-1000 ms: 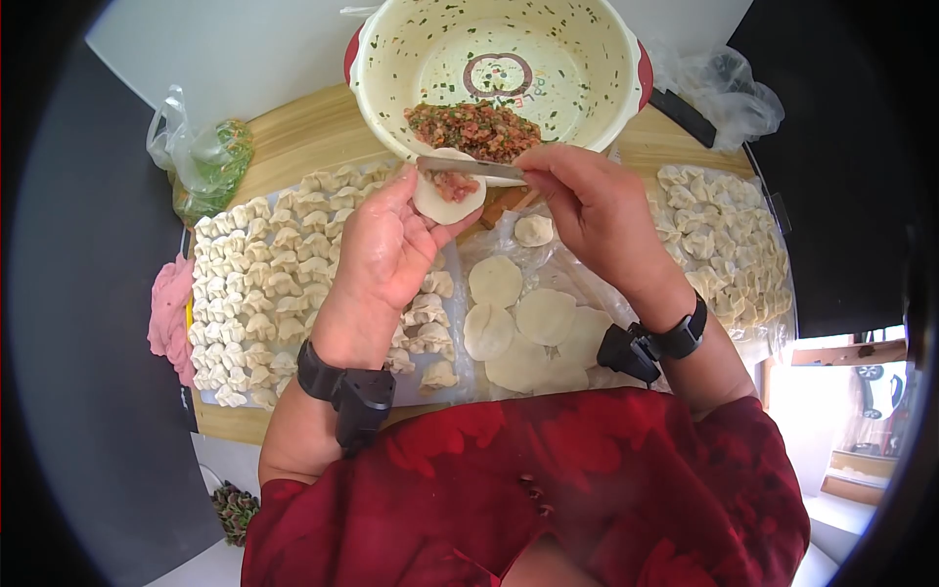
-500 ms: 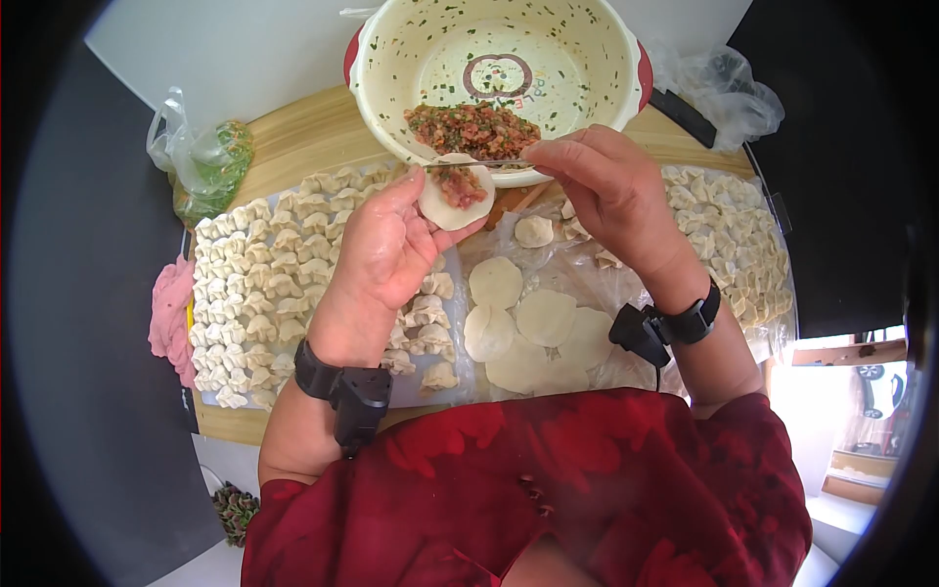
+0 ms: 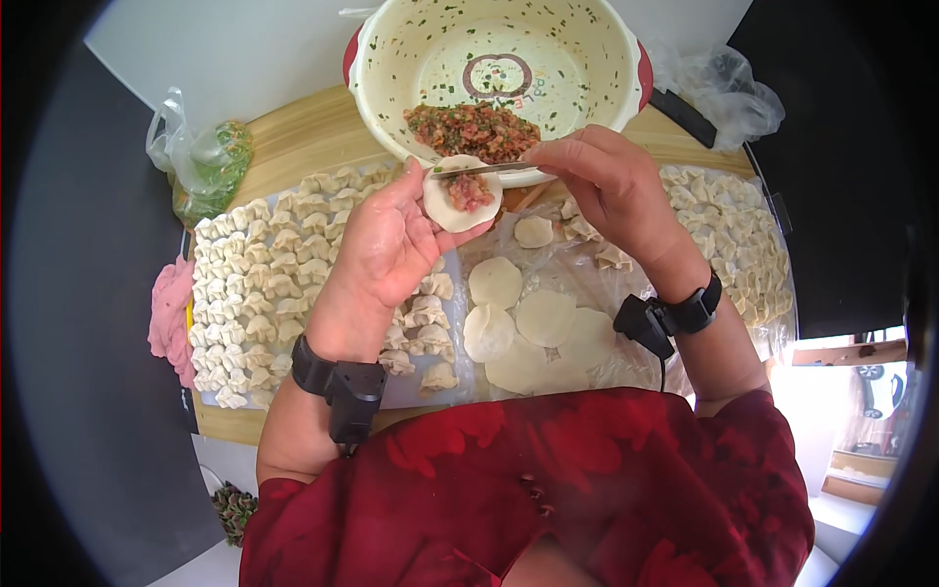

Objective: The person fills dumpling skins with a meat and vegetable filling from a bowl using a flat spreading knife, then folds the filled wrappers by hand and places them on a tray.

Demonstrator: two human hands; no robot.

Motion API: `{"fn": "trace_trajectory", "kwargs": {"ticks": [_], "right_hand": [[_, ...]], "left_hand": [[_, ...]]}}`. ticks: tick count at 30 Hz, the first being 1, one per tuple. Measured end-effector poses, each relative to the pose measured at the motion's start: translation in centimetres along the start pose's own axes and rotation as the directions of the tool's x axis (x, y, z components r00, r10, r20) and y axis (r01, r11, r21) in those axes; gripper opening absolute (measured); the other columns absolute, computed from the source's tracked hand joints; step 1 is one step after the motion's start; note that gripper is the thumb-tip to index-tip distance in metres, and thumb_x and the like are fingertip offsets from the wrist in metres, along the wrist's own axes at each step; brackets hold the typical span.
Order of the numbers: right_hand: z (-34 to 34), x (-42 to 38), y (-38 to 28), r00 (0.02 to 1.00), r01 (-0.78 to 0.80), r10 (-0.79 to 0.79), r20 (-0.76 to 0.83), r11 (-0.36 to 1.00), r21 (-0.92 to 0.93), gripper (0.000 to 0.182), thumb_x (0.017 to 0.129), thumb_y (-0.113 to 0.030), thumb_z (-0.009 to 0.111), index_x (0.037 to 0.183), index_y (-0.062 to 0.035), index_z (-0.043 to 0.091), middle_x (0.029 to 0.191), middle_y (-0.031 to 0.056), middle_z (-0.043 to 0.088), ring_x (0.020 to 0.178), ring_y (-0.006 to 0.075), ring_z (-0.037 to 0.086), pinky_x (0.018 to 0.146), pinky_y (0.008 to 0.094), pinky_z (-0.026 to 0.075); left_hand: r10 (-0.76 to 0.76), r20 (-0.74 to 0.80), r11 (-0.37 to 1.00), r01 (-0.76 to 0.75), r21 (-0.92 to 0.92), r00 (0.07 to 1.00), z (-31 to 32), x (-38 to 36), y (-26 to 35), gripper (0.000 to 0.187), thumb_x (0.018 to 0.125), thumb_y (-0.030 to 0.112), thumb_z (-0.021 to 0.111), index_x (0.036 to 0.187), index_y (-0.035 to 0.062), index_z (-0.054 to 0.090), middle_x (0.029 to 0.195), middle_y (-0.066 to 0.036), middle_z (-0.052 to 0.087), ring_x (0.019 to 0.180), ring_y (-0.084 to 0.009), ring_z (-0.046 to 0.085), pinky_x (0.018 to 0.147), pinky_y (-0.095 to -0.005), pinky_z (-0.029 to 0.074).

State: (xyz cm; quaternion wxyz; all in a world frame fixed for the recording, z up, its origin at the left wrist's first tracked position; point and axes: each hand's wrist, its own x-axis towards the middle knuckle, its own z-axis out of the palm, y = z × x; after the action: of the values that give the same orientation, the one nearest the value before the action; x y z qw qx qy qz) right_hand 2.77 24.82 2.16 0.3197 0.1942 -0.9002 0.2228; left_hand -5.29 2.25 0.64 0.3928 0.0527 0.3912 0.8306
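My left hand (image 3: pixel 391 240) holds a round dumpling wrapper (image 3: pixel 440 207) by its edge, thumb on one side and fingers beneath. A lump of pinkish meat filling (image 3: pixel 470 193) lies at the wrapper's middle. Pinched in my right hand (image 3: pixel 611 186) is a thin metal utensil (image 3: pixel 499 167), seen nearly edge-on, its tip over the wrapper's upper part. Its exact kind cannot be made out. Just beyond both hands stands a large cream basin (image 3: pixel 597 68), with more meat and green filling (image 3: pixel 469 132) heaped at its near side. Several loose wrappers (image 3: pixel 546 318) lie on plastic below.
Rows of folded dumplings (image 3: pixel 259 279) cover the left sheet, and more dumplings (image 3: pixel 729 230) fill the right one. A bag of greens (image 3: pixel 217 171) sits at the back left, beside a pink cloth (image 3: pixel 172 318). Behind the right sheet are a black handle (image 3: pixel 683 117) and a clear plastic bag (image 3: pixel 729 93).
The wrapper has shifted slightly right, and the filling now sits more toward its middle. The utensil has tilted a little and its tip has moved slightly right. The basin stays put.
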Motion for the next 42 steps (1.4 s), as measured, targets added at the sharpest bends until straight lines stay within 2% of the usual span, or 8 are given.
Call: {"fn": "trace_trajectory", "kwargs": {"ticks": [10,19,26,30,35,38,40,42], "right_hand": [[1.3,-0.2,0.4,0.93,-0.307,0.32,-0.181,0.947,0.097,0.01,0.088,-0.001,0.061,0.096,-0.006,0.063,0.083,0.0124,0.065,0.075,0.0285,0.065,0.067,0.0346,0.051],[1.4,-0.3,-3.2,0.866,-0.467,0.494,0.084,0.736,0.49,0.025,0.087,-0.004,0.064,0.109,-0.007,0.053,0.072,0.0063,0.062,0.063,0.0102,0.056,0.058,0.0269,0.046],[3.2,-0.9,-4.5,0.93,-0.359,0.346,0.121,0.793,0.492,0.015,0.082,-0.003,0.071,0.096,-0.0046,0.064,0.064,0.0012,0.052,0.057,0.0078,0.046,0.053,0.0245,0.04],[2.9,-0.9,-4.7,0.938,-0.338,0.331,0.104,0.807,0.485,0.022,0.081,-0.003,0.071,0.102,-0.0066,0.067,0.066,0.0029,0.054,0.056,0.0105,0.047,0.052,0.0252,0.041],[2.9,-1.1,-5.0,0.922,-0.386,0.348,0.173,0.776,0.498,0.019,0.079,-0.005,0.073,0.097,-0.0066,0.066,0.072,0.0055,0.059,0.059,0.0159,0.054,0.054,0.0274,0.045],[3.0,-1.1,-5.0,0.984,-0.163,0.179,0.0,0.9,0.404,0.02,0.079,-0.001,0.073,0.097,-0.0062,0.068,0.08,0.003,0.067,0.063,0.0115,0.06,0.056,0.0256,0.047],[2.7,-1.2,-5.0,0.995,-0.101,0.097,0.028,0.969,0.224,0.025,0.073,-0.004,0.074,0.096,-0.0108,0.067,0.083,0.0066,0.066,0.072,0.0253,0.066,0.061,0.0346,0.053],[3.1,-1.3,-4.8,0.997,-0.075,0.076,0.006,0.971,0.228,0.028,0.072,-0.004,0.074,0.097,-0.012,0.067,0.083,0.0058,0.066,0.072,0.0255,0.066,0.061,0.0346,0.053]], "left_hand": [[0.031,-0.025,0.999,-0.032,-0.037,0.999,-0.3,0.7,0.2,0.044,0.106,0.029,0.031,0.139,0.0001,0.033,0.136,-0.018,0.049,0.123,-0.0316,0.053,0.099,-0.0501,0.05],[0.08,-0.034,0.989,-0.083,-0.125,0.996,0.7,0.4,-0.3,0.041,0.106,0.023,0.029,0.139,-0.0004,0.035,0.137,-0.017,0.049,0.123,-0.0308,0.053,0.102,-0.0447,0.05],[0.087,0.221,0.954,-0.018,-0.298,0.971,-0.4,0.0,-1.2,0.039,0.106,0.023,0.027,0.136,0.0023,0.038,0.131,-0.015,0.055,0.12,-0.0278,0.055,0.1,-0.0461,0.049],[0.098,-0.028,0.982,-0.101,-0.16,0.995,0.9,-0.8,-1.5,0.04,0.105,0.027,0.031,0.135,0.0021,0.04,0.13,-0.015,0.055,0.117,-0.0278,0.057,0.1,-0.0461,0.049],[0.099,0.049,0.966,-0.085,-0.243,0.994,0.1,-0.8,-1.9,0.042,0.105,0.029,0.031,0.136,0.0022,0.039,0.131,-0.015,0.054,0.12,-0.0265,0.055,0.101,-0.0452,0.048],[0.108,0.067,0.945,-0.081,-0.316,0.992,0.1,-0.8,-2.0,0.042,0.106,0.027,0.03,0.137,0.0009,0.038,0.134,-0.017,0.052,0.123,-0.0281,0.053,0.103,-0.0456,0.047],[0.11,0.06,0.937,-0.084,-0.34,0.992,0.5,-0.9,-2.1,0.042,0.106,0.025,0.029,0.139,-0.0005,0.036,0.136,-0.02,0.05,0.124,-0.0302,0.052,0.104,-0.0463,0.046],[0.121,0.068,0.944,-0.094,-0.316,0.99,0.7,-1.2,-2.2,0.045,0.106,0.026,0.028,0.141,-0.0014,0.032,0.139,-0.021,0.047,0.127,-0.0326,0.049,0.106,-0.0467,0.044]]}}
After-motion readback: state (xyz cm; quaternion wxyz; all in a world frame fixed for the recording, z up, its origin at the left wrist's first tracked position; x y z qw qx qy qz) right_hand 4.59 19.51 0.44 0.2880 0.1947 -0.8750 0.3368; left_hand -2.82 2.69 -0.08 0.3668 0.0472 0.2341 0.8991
